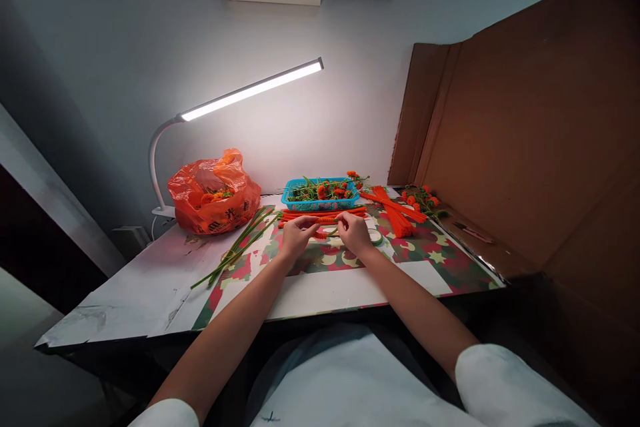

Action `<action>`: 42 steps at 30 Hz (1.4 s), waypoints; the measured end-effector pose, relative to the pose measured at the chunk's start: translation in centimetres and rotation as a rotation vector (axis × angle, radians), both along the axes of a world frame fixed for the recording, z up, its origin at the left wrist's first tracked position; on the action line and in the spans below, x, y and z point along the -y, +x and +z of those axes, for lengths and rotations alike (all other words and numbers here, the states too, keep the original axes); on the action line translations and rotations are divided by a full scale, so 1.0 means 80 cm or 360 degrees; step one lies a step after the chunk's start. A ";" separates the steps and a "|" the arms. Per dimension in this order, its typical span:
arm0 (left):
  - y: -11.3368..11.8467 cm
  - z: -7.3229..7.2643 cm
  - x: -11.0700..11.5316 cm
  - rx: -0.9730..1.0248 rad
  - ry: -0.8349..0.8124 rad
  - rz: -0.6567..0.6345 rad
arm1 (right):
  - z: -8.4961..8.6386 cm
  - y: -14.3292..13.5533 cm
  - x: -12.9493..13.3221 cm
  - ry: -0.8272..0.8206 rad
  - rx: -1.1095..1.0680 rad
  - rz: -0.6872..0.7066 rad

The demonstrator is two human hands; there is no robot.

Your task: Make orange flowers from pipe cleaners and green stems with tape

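My left hand (299, 237) and my right hand (354, 233) are raised just over the middle of the table, a short gap apart. Their fingertips are closed in a pinch on an orange fuzzy pipe cleaner (327, 219) stretched between them. Behind it lies a row of more orange pipe cleaners (300, 213), partly hidden by my hands. A short orange piece and a thin green strand show below my fingers, too small to make out well. Beside my right hand lies a roll of green tape (375, 237).
A blue basket (320, 205) of orange flowers stands behind. At left are an orange plastic bag (220, 203), green stems (235, 250) and a lamp (250, 90). Orange bundles (395, 213), more flowers (420, 199) and a cardboard wall (530, 120) are at right.
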State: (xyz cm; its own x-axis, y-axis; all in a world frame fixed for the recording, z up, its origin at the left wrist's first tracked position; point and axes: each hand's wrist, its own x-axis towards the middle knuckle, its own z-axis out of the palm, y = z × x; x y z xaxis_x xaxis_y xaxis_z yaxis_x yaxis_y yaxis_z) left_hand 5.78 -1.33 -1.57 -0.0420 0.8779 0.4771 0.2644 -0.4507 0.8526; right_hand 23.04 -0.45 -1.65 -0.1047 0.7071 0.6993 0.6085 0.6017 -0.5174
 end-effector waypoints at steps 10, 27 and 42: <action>-0.004 -0.001 0.002 -0.0499 0.0403 0.0084 | -0.005 0.001 -0.004 0.0143 0.0185 -0.0022; -0.005 -0.002 -0.001 -0.0567 0.0494 0.0142 | -0.006 -0.003 -0.001 0.0161 0.0156 0.0015; -0.003 0.003 0.001 -0.0125 0.0179 0.0006 | -0.004 -0.010 0.003 -0.0025 -0.0209 0.0114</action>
State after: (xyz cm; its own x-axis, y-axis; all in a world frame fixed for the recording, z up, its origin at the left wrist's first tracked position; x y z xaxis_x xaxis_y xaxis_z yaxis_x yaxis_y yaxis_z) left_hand 5.56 -1.42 -1.37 -0.0042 0.8184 0.5746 0.3302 -0.5413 0.7733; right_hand 22.26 -0.71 -1.97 -0.0632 0.7121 0.6992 0.4907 0.6323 -0.5995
